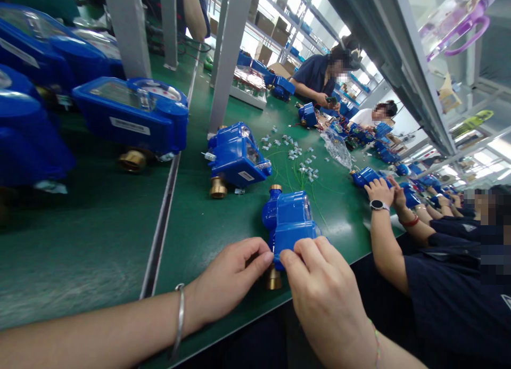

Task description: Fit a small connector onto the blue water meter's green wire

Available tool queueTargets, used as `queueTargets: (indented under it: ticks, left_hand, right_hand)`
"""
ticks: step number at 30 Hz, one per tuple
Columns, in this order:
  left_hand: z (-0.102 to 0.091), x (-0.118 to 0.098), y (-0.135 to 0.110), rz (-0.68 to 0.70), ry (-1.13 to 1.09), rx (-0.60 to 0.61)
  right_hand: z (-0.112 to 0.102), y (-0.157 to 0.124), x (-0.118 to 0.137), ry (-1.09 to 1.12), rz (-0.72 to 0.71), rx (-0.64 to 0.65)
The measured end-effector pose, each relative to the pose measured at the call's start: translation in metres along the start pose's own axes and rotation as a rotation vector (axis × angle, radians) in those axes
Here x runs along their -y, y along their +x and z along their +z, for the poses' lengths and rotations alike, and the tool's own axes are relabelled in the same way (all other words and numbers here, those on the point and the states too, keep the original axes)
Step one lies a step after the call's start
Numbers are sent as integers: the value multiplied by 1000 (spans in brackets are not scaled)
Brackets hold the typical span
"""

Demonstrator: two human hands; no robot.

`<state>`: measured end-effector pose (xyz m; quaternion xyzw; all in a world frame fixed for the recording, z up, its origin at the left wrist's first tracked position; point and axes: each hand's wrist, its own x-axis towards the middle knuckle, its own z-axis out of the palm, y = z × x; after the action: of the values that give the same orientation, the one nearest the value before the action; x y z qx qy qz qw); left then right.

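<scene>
A blue water meter (290,220) with brass fittings lies on the green table (99,241) near its front edge. My left hand (231,276) pinches the meter's near end, thumb and fingers pressed together; a silver bangle sits on that wrist. My right hand (323,289) grips the meter's near right corner, fingers curled onto the blue housing. A brass fitting (273,279) pokes out below, between both hands.
Another blue meter (237,156) lies behind. More meters (131,113) are stacked at left. Small white parts (295,153) and green wires are scattered mid-table, beside a plastic bag (338,149). A co-worker's hands (383,193) work at right; other people sit farther along. Metal posts (229,55) rise behind.
</scene>
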<state>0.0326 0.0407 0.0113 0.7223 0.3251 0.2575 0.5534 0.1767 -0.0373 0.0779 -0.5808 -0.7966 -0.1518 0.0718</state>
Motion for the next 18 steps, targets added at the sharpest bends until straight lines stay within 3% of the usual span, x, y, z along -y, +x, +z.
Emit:
queueTargets:
  ticks: [5,9,12,15,18]
  left_hand:
    - [-1,8,5,-118,10,-68]
    - [-3,7,5,-201,-246,-187]
    - [-6,-3,-5,40,-149,-186]
    - [-5,-14,-19,348,33,-37]
    - [-1,-20,-29,440,28,72]
  right_hand:
    - [2,-26,-8,-33,53,-187]
    - [18,-44,-17,41,215,-272]
    - [28,-45,-32,90,239,-302]
    - [32,-43,-55,138,266,-258]
    - [34,-45,-74,251,306,-257]
